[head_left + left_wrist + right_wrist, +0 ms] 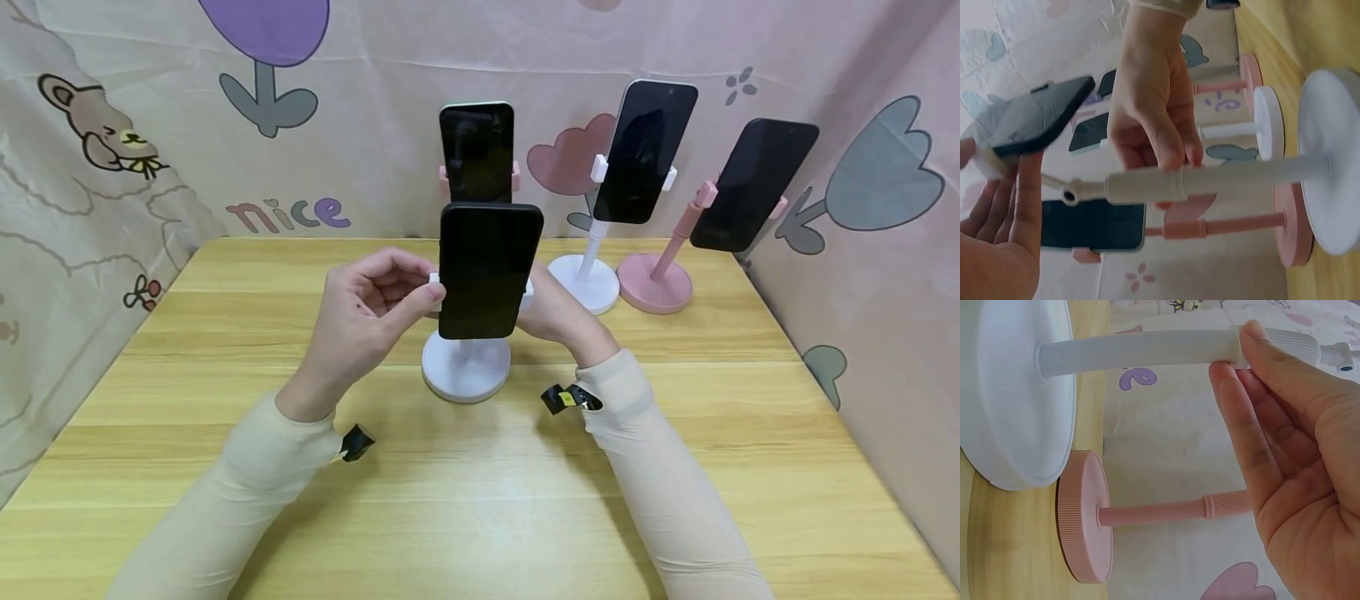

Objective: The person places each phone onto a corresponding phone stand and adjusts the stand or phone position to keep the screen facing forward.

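A white phone stand (465, 371) stands upright mid-table, a black phone (489, 271) clamped at its top with the dark screen toward me. At the phone's left edge my left hand (356, 312) pinches the stand's white clamp (990, 164) between thumb and fingers. My right hand (558, 310) is behind the phone, partly hidden by it in the head view. In the right wrist view, its thumb and fingertips grip the ribbed collar (1288, 347) on the stand's pole (1141, 353). The left wrist view shows the phone tilted on a small ball joint (1071, 192).
Behind stands a pink phone stand (1085, 515) holding a phone (477, 150). At the back right are another white stand (585, 283) and a pink stand (655, 283), each with a phone. A printed cloth (390, 150) hangs around the wooden table (420, 517).
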`<state>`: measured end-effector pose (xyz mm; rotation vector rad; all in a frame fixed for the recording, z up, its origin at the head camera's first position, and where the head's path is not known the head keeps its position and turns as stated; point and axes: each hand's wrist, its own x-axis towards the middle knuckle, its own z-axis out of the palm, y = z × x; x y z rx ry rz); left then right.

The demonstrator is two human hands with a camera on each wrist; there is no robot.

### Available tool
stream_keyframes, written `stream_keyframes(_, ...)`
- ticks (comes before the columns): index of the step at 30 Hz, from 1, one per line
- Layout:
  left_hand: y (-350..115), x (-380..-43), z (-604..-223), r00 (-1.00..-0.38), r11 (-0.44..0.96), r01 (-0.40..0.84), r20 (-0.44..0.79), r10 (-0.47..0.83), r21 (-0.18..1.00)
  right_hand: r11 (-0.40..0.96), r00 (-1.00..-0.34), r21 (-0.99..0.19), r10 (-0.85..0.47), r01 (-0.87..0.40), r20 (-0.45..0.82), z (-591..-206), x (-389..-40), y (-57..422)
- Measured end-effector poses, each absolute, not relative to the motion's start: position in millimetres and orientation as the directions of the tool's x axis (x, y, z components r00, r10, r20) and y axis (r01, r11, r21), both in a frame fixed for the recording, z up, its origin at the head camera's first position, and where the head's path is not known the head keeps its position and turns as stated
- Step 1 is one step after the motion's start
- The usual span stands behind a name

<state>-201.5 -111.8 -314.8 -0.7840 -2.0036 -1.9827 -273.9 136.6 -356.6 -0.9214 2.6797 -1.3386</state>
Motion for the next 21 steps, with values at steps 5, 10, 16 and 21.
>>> stream_keyframes(5,-118,-213,-316,-0.853,-0.038,0.482,0.478,0.209,0.876,0.474,-0.83,-0.725,-0.502,-0.499,0.243,-356,-274,139)
stream_keyframes(10,-119,-227,-326,-0.879,0.176,0.468,0.435,0.197,0.866,0.464,-0.841,-0.747,-0.488,-0.477,0.234,-356,-274,140)
stream_keyframes(16,-113,-232,-340,-0.898,0.315,0.432,0.372,0.233,0.845,0.477,-0.842,-0.739,-0.491,-0.475,0.224,-356,-274,139)
stream_keyframes(21,-106,-233,-346,-0.9,0.369,0.43,0.361,0.244,0.824,0.503,-0.858,-0.738,-0.475,-0.449,0.198,-354,-274,139)
